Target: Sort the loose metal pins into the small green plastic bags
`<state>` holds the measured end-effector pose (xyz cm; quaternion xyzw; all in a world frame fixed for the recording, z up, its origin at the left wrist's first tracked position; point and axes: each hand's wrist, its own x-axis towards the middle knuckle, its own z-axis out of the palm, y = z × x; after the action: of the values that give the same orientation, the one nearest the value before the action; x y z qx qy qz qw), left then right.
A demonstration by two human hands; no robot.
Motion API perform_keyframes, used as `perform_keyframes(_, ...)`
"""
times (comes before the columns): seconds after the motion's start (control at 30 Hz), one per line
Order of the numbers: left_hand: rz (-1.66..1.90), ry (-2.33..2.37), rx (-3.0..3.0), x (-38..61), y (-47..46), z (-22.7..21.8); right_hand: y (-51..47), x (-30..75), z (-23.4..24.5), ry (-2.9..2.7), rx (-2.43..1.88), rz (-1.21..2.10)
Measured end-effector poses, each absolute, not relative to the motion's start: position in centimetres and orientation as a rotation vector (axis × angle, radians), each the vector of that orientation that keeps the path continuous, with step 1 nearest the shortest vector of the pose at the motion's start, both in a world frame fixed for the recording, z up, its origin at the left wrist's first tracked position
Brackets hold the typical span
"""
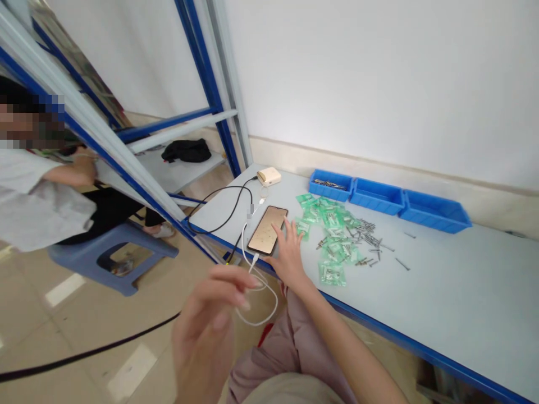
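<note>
A phone (268, 231) lies screen up near the table's left front edge. A white cable (254, 261) is plugged into its lower end and loops down past the table edge. My right hand (290, 255) rests at the phone's right side with fingers spread, its index fingertip at the screen's edge and its thumb by the lower corner. Raised closer to the camera, my left hand (210, 322) is slightly blurred; its fingers are bent and apart from the thumb, with nothing visible between them. Part of the cable passes behind this hand.
Green packets (332, 219) and loose screws (368, 233) lie right of the phone. Behind them stand three blue bins (377, 196), the left one holding metal pieces. A cream power bank (269, 176) and black cable (219, 230) are at the left. A person (42, 191) sits beyond the frame.
</note>
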<state>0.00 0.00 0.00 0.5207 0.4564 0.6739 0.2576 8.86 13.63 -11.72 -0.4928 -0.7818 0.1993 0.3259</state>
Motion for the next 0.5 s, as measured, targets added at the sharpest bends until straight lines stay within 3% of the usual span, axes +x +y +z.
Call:
perform_keyframes(0.2, 1.641, 1.306, 1.673, 1.7, 3.7, -0.7, 15.1, 8.9, -9.4, -2.067, -1.170, 0.446)
perform_keyframes(0.3, 1.662, 1.385, 1.775, 1.8, 5.2, -1.7, 14.7, 14.3, -8.2, -1.978, -1.086, 0.321)
perform_keyframes(0.5, 1.401, 1.284, 2.014, 4.6, 9.6, -2.4, 14.7, 29.5, -8.8, -1.894, -1.308, 0.209)
